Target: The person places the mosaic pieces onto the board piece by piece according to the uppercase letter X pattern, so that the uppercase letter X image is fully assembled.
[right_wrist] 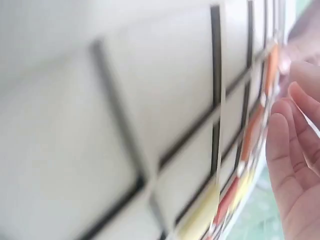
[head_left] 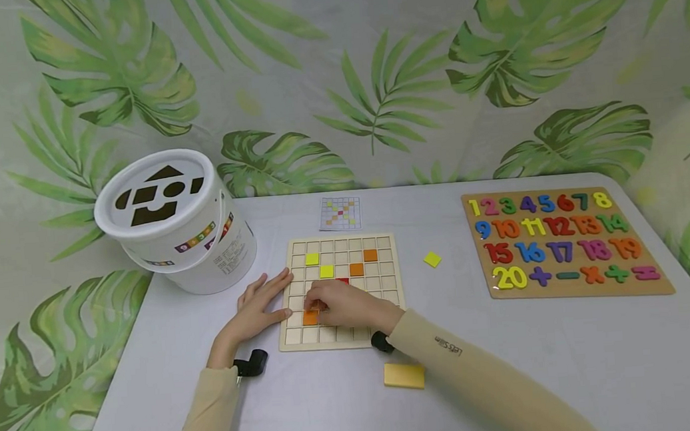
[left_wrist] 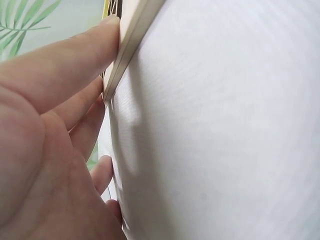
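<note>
My left hand (head_left: 260, 307) lies at the left edge of a wooden grid board (head_left: 385, 236), its fingers and thumb touching the rim. Over the board's lower middle my right hand (head_left: 345, 303) has its fingers bent, thumb and fingertips at an orange tile (right_wrist: 252, 131) in the grid. Another orange tile (head_left: 310, 318) lies near the left thumb. Higher on the board are two yellow tiles (head_left: 312, 259), two more orange tiles (head_left: 370, 255) and a partly covered red tile (head_left: 342, 281). The right wrist view shows another yellow tile (right_wrist: 200, 216), which the right hand hides in the head view.
A loose yellow tile (head_left: 432, 259) lies right of the board, and a pattern card (head_left: 340, 214) behind it. At the left stands a white bucket (head_left: 227, 247) with a shape-cutout lid. A number board (head_left: 569, 243) is at right. A yellow block (head_left: 404, 375) lies in front.
</note>
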`<state>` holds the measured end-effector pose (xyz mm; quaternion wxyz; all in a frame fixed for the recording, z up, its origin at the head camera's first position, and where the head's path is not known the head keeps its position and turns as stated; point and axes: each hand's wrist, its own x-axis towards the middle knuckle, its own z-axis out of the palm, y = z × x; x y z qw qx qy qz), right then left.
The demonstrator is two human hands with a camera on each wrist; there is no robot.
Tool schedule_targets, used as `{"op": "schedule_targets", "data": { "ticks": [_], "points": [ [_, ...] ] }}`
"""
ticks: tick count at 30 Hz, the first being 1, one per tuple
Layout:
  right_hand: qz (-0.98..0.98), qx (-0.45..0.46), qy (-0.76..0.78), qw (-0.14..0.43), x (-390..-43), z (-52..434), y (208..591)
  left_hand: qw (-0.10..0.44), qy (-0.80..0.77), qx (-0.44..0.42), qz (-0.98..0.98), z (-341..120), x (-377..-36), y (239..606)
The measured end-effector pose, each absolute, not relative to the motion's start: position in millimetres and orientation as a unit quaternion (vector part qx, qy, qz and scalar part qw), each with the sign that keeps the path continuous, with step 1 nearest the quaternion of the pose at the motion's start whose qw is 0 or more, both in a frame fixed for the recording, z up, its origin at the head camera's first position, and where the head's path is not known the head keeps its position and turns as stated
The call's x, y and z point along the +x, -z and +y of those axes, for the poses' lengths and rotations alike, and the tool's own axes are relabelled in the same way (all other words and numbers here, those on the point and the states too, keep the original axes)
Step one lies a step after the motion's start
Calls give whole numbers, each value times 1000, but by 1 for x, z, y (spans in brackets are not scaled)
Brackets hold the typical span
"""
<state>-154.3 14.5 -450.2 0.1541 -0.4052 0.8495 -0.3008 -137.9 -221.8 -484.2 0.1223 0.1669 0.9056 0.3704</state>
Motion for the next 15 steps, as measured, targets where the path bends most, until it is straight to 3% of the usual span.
{"op": "schedule_targets", "data": {
  "ticks": [7, 15],
  "points": [
    [855, -337, 373, 128, -167, 80, 446, 124, -370, 163, 906, -219, -139, 485],
    [890, -228, 389, 63, -182, 164, 452, 123, -366, 164, 908, -221, -138, 485]
  ]
}}
